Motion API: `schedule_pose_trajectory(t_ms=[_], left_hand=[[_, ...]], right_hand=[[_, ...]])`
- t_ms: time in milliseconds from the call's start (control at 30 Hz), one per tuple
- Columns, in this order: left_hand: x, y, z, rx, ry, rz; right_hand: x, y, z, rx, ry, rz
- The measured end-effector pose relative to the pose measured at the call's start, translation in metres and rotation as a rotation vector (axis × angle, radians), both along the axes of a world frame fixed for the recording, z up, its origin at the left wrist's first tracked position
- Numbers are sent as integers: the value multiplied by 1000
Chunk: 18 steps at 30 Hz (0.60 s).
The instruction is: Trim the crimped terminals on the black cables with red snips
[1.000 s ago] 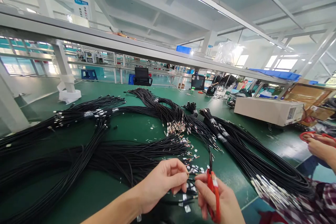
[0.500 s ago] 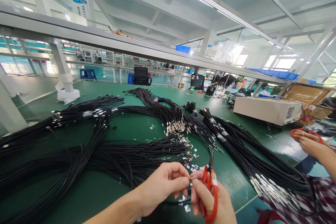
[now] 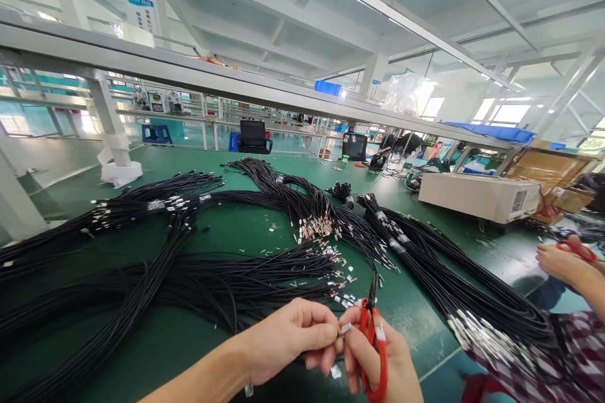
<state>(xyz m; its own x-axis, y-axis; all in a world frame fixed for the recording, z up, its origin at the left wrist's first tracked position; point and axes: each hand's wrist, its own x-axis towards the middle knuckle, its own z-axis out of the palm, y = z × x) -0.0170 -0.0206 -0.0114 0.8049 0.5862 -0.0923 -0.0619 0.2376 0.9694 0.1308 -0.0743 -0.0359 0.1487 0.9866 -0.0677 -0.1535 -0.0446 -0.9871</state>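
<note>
My left hand (image 3: 293, 335) is closed in a pinch on the thin brownish tip of a cable, whose black length is mostly hidden below the fingers. My right hand (image 3: 399, 352) keeps a pair of red-handled scissors (image 3: 382, 359) in its palm and fingers, the dark blades pointing up and away. Its thumb and forefinger also pinch at the same tip, where a small silvery-white tab (image 3: 346, 328) shows. Just beyond both hands lies a bundle of black cables (image 3: 265, 271) with stripped, coppery and white ends pointing right. White scraps (image 3: 347, 299) are scattered beside those ends.
More black cable bundles lie across the green table (image 3: 246, 230), including a long looped one (image 3: 439, 252) at right. A beige box-shaped machine (image 3: 477, 195) stands behind it. At far right, a co-worker's hand (image 3: 562, 264) is near red-handled scissors (image 3: 579, 250). A shelf beam (image 3: 265, 85) crosses above.
My hands have shifted slightly left and the fingers have turned a little, so the silvery-white tab shows more clearly. The co-worker's hand and red-handled scissors at far right have moved right.
</note>
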Motion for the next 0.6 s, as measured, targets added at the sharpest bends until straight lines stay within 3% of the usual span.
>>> schedule_pose_trajectory(t_ms=[233, 400, 500, 600], left_hand=[[9, -7, 1, 180, 52, 212], [12, -14, 3, 400, 145, 375], [11, -16, 4, 446, 165, 406], [11, -14, 2, 359, 130, 364]], right_hand=[[15, -1, -3, 9, 35, -120], [15, -7, 2, -109, 6, 13], [10, -9, 2, -90, 4, -1], [7, -9, -1, -64, -38, -45]])
